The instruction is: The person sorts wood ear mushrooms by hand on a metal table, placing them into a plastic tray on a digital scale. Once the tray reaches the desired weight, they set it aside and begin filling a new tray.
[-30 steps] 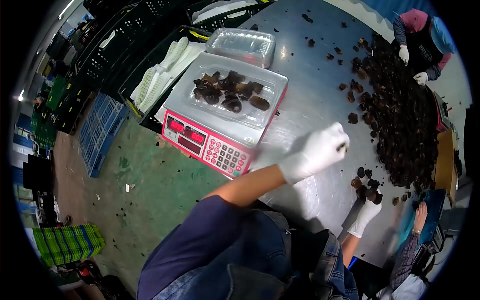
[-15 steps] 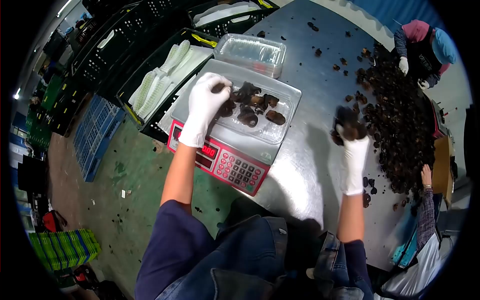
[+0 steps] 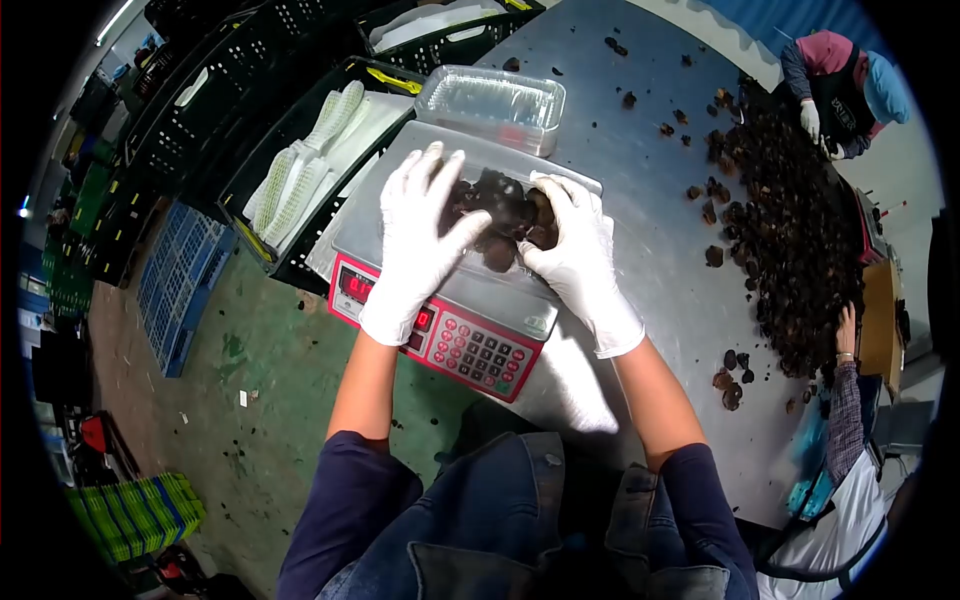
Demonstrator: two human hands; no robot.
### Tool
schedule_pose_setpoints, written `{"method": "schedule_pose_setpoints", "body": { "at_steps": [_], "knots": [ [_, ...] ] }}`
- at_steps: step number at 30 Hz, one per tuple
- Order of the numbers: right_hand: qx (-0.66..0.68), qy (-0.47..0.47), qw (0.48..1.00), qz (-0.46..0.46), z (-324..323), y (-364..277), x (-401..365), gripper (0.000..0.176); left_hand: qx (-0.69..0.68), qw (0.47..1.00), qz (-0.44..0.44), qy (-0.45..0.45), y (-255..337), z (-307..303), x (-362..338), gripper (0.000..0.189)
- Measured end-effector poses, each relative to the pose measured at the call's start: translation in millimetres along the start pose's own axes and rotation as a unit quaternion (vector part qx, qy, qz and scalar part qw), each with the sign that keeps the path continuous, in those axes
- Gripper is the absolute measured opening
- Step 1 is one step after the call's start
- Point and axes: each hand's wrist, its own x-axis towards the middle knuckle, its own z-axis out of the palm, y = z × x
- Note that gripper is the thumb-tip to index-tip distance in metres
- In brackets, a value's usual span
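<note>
Dark brown wood ear mushrooms [image 3: 497, 205] lie heaped in a clear plastic tray on a scale [image 3: 485, 350] with a red keypad front. My left hand [image 3: 418, 235], in a white glove, rests over the tray's left side. Its fingers are spread and its thumb touches the heap. From the right, my gloved right hand [image 3: 580, 250] curls its fingers and thumb around mushrooms at the tray's right side. Both palms hide much of the tray. Behind the scale stands another clear tray [image 3: 490, 105].
A large mushroom pile [image 3: 790, 240] covers the metal table's right side, with loose pieces around it. A co-worker [image 3: 840, 90] bends over its far end; another person's hand [image 3: 847, 330] touches its near edge. Black crates [image 3: 300, 185] with white liners stand left of the scale.
My right hand has moved left from beside the pile to the tray, bringing mushrooms. My left hand has opened from a pinch and spread its fingers. The heap in the tray is bigger.
</note>
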Motion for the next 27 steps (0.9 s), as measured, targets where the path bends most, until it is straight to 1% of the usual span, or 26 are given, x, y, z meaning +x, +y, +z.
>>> {"method": "schedule_pose_setpoints", "body": {
  "at_steps": [2, 3, 4, 7, 8, 9, 10, 11, 12, 13, 14, 16, 18, 20, 21, 22, 24, 25, 26, 27],
  "knots": [
    [0.008, -0.005, 1.0, 0.001, -1.2, -1.0, -1.4, 0.073, 0.029, 0.998, 0.045, -0.025, 8.5, -1.7, -2.8, 0.085],
    [0.011, -0.004, 1.0, 0.001, -1.3, -1.8, -2.0, 0.073, 0.068, 0.995, 0.052, -0.046, 11.8, 0.3, -2.9, 0.093],
    [0.014, -0.003, 1.0, 0.001, -1.5, -2.8, -3.6, 0.073, 0.097, 0.992, 0.057, -0.054, 14.7, 3.4, -2.4, 0.093],
    [0.05, 0.008, 0.998, -0.022, -10.2, -3.4, -11.7, 0.071, 0.095, 0.993, 0.05, -0.043, 16.4, 7.1, -3.2, 0.089],
    [0.049, 0.007, 0.999, -0.022, -11.9, -0.2, -13.0, 0.071, 0.097, 0.994, 0.041, -0.027, 16.2, 7.4, -3.0, 0.086],
    [0.081, 0.038, 0.996, -0.024, -14.1, 4.0, -14.8, 0.069, 0.099, 0.995, 0.031, -0.011, 16.4, 7.7, -2.8, 0.083],
    [0.114, 0.069, 0.991, -0.026, -16.1, 7.6, -16.8, 0.066, 0.104, 0.994, 0.026, 0.005, 18.3, 6.4, -1.7, 0.072],
    [0.116, 0.101, 0.988, -0.026, -19.2, 8.9, -16.9, 0.06, 0.1, 0.994, 0.024, 0.03, 17.8, 8.4, -3.9, 0.067],
    [0.132, 0.096, 0.987, 0.006, -25.6, 6.7, -17.1, 0.054, 0.096, 0.994, 0.022, 0.055, 17.3, 9.9, -6.1, 0.061],
    [0.127, 0.117, 0.985, -0.004, -23.2, 13.6, -18.3, 0.052, 0.084, 0.994, 0.013, 0.062, 18.0, 9.1, -7.0, 0.054],
    [0.123, 0.138, 0.983, -0.013, -20.0, 20.1, -19.7, 0.051, 0.076, 0.994, 0.022, 0.073, 17.2, 7.2, -8.8, 0.05],
    [0.122, 0.134, 0.983, -0.009, -18.7, 28.2, -24.2, 0.049, 0.052, 0.996, 0.012, 0.074, 18.4, -1.2, -11.5, 0.05],
    [0.122, 0.13, 0.984, -0.008, -20.5, 32.0, -26.7, 0.047, -0.014, 0.998, -0.001, 0.06, 21.5, -12.6, -17.7, 0.06],
    [0.138, 0.121, 0.983, -0.015, -23.6, 35.9, -28.6, 0.044, -0.043, 0.999, 0.019, 0.028, 16.4, -19.4, -23.1, 0.072],
    [0.114, 0.118, 0.986, -0.043, -24.1, 39.9, -28.2, 0.045, -0.043, 0.999, 0.019, 0.027, 17.9, -19.3, -24.9, 0.072],
    [0.115, 0.118, 0.985, -0.042, -22.8, 39.8, -25.3, 0.045, -0.03, 0.999, 0.012, 0.018, 19.4, -18.8, -26.8, 0.079],
    [-0.042, 0.087, 0.994, -0.053, -18.6, 35.9, -18.7, 0.047, -0.01, 1.0, -0.012, -0.009, 26.9, -17.5, -29.6, 0.096],
    [-0.029, 0.065, 0.996, -0.049, -11.3, 39.2, -19.0, 0.05, 0.009, 1.0, -0.004, 0.006, 28.4, -10.4, -29.9, 0.099],
    [-0.027, 0.022, 0.998, -0.056, -11.4, 38.5, -20.3, 0.049, 0.028, 0.999, 0.002, 0.022, 28.6, -0.6, -30.5, 0.101],
    [-0.039, 0.001, 0.997, -0.068, -9.5, 37.1, -23.3, 0.049, 0.033, 0.998, 0.0, 0.048, 35.6, 7.3, -30.5, 0.102]
  ]
}}
